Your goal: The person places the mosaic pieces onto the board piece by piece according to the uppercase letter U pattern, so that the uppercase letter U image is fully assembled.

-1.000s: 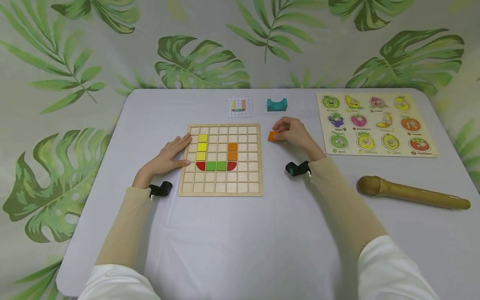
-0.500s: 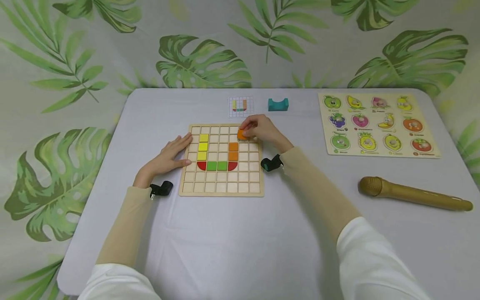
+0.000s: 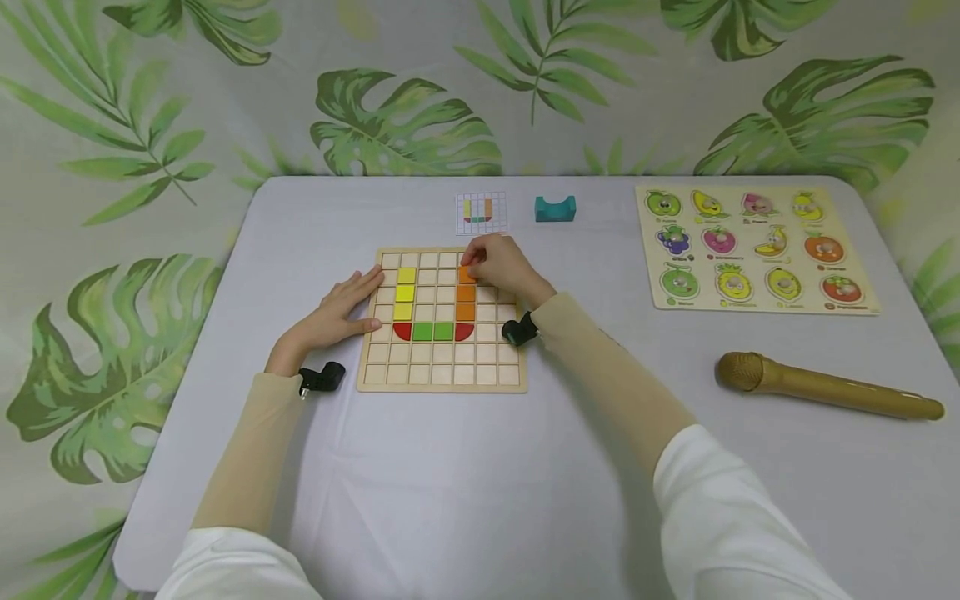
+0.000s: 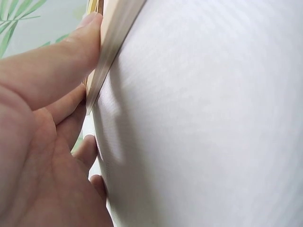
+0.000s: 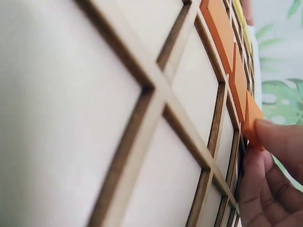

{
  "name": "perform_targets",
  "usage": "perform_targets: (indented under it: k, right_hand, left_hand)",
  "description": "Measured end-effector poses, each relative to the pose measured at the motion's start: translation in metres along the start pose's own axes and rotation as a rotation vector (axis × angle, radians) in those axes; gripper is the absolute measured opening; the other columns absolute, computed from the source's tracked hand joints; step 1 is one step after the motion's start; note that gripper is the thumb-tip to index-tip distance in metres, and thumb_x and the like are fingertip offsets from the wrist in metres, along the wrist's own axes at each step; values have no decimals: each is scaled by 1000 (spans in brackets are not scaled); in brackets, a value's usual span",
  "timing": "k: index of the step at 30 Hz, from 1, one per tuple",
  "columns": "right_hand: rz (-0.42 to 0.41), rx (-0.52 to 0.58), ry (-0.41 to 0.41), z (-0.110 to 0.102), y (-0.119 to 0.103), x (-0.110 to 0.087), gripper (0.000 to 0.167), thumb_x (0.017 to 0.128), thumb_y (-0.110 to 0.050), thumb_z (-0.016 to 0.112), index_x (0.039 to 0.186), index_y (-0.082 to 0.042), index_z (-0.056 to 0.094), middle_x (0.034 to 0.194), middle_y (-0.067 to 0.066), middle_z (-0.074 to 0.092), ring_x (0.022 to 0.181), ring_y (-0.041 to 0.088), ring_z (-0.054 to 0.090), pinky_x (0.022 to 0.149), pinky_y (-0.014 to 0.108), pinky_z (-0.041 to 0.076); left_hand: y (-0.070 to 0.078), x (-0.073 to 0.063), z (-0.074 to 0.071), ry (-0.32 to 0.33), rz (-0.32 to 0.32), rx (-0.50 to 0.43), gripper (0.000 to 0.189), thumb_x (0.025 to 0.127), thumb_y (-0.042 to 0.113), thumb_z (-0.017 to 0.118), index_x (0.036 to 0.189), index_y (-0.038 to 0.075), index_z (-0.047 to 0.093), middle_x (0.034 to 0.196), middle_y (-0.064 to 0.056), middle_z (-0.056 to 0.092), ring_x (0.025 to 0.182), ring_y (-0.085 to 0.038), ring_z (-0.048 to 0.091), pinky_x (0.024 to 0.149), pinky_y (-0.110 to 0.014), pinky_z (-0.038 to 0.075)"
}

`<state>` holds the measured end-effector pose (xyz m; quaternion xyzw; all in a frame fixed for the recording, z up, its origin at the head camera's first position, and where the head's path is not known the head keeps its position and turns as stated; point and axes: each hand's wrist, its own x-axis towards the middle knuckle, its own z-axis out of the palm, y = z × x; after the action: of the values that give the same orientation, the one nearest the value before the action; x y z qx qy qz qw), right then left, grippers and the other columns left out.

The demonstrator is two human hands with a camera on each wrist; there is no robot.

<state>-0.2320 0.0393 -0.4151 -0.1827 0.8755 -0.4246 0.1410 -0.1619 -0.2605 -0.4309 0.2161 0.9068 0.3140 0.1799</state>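
Note:
A wooden grid board (image 3: 442, 385) lies mid-table with colored tiles forming a U: three yellow squares (image 3: 405, 293), two green squares (image 3: 432, 332), a red rounded tile at each lower corner, and orange squares (image 3: 465, 311) up the right side. My right hand (image 3: 504, 265) pinches the top orange square tile (image 5: 252, 124) between thumb and fingers, over the cell above the other orange tiles; in the right wrist view it looks slightly tilted. My left hand (image 3: 333, 315) rests with straight fingers along the board's left edge, thumb touching the frame (image 4: 111, 52) in the left wrist view.
A small pattern card (image 3: 482, 213) with a printed U lies behind the board, beside a teal notched block (image 3: 555, 209). At the right are a fruit puzzle board (image 3: 757, 250) and a brown microphone-shaped object (image 3: 825, 387).
My right hand has carried the orange tile leftward from beside the board to the cell above the other orange tiles. My left hand has stayed at the board's edge.

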Motion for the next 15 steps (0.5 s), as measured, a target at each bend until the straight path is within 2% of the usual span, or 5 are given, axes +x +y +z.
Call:
perform_targets:
  k: [5,10,15]
  right_hand:
    - [-33,-81,16,3,0,0,7,83,5,62,86,0,66,78,8,60,74,20,52,68,26,42]
    - [-29,-14,59,-2,2,-10,7,89,-1,62,95,1,65,87,11,61,81,22,53,74,28,44]
    - [1,37,181,-18,10,-28,16,93,-6,60,107,2,64,100,13,62,90,25,56,82,32,46]
  left_hand:
    - [0,1,0,-3,8,2,78,94,22,61,153,3,14,160,-11,4,144,-33,-6,111,-54,-7]
    - [1,1,1,-4,14,0,78,94,23,62,153,3,14,160,-11,5,144,-34,-6,111,-54,-7]
    - [5,0,-3,-13,-2,4,78,95,26,61,153,3,15,160,-11,5,144,-35,-5,111,-56,-4]
